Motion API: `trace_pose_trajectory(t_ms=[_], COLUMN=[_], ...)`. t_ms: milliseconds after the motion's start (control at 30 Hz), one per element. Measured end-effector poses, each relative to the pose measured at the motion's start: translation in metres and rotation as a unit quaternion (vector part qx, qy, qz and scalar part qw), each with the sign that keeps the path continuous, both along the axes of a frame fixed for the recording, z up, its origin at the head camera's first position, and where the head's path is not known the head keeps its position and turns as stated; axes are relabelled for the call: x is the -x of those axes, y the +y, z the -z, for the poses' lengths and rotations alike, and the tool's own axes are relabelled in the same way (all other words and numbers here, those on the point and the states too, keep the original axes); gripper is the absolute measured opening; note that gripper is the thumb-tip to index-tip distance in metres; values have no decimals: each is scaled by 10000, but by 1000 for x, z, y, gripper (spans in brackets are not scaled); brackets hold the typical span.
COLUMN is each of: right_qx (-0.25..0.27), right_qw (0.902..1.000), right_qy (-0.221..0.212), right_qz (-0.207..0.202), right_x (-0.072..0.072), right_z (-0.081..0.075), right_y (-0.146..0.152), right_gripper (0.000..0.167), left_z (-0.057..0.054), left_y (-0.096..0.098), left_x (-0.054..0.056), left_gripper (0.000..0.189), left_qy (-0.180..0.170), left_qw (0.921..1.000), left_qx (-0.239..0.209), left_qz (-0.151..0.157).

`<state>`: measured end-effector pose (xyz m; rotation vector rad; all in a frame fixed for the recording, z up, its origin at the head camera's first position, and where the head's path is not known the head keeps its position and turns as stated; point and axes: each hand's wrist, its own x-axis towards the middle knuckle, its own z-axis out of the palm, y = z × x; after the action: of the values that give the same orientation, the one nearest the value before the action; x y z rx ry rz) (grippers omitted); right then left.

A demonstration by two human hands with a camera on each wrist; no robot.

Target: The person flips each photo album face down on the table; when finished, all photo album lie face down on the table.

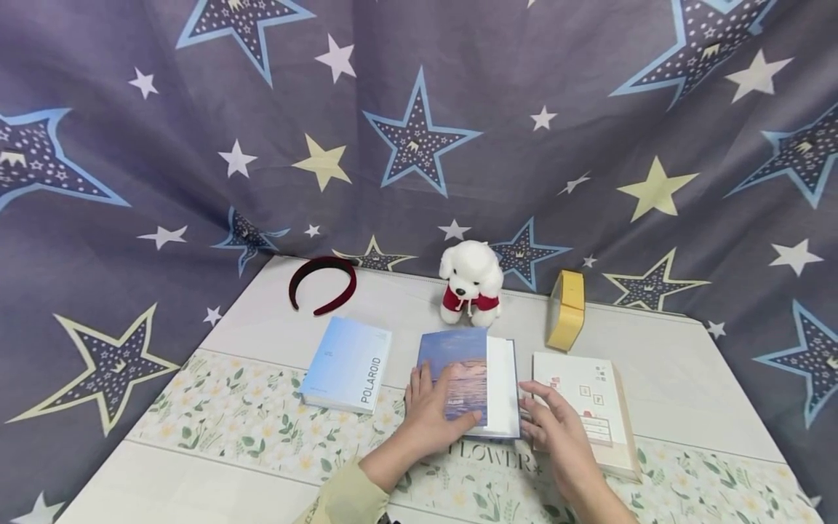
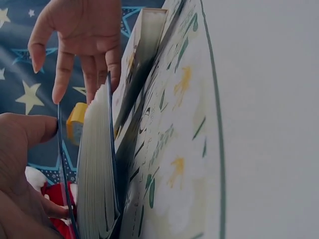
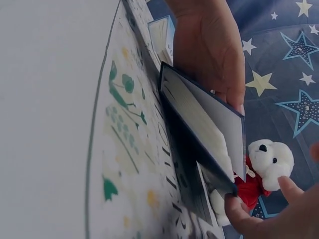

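Note:
A photo album (image 1: 503, 386) with a sea-sunset cover lies in front of me, its front cover (image 1: 452, 356) lifted partway off the white pages (image 2: 97, 164). My left hand (image 1: 432, 407) rests on the outside of that cover, fingers spread and thumb extended. In the left wrist view its thumb (image 2: 37, 130) touches the cover near the free edge. My right hand (image 1: 559, 426) is at the album's right edge, fingers loosely bent. One right fingertip (image 3: 234, 206) touches the album's corner in the right wrist view, with the hand partly cut off by the frame.
A blue Polaroid album (image 1: 347, 364) lies left, a white book (image 1: 579, 400) right, partly behind my right hand. Further back are a dark red headband (image 1: 321, 280), a white plush dog (image 1: 471, 280) and a yellow roll (image 1: 567, 309). A star-patterned curtain (image 1: 419, 218) hangs behind the table.

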<state>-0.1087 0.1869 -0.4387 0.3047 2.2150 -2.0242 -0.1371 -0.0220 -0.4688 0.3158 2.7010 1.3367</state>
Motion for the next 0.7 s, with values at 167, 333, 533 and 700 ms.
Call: trace_pose_trajectory(t_ms=[167, 333, 533, 700], right_qx=[307, 692, 981, 1295], right_qw=[9995, 9974, 9948, 9910], right_qy=[31, 26, -143, -232], right_qz=[112, 173, 226, 230], right_x=[3, 6, 8, 11], right_z=[0, 0, 0, -1], right_y=[0, 1, 2, -3], right_gripper=[51, 59, 53, 48], left_z=[0, -1, -4, -10], left_y=[-2, -1, 2, 5], left_x=[1, 3, 2, 2], left_gripper=[94, 94, 95, 94], left_qy=[-134, -209, -311, -320], left_qw=[9998, 9993, 9987, 9990], left_qx=[-133, -265, -347, -265], left_qz=[-66, -131, -216, -174])
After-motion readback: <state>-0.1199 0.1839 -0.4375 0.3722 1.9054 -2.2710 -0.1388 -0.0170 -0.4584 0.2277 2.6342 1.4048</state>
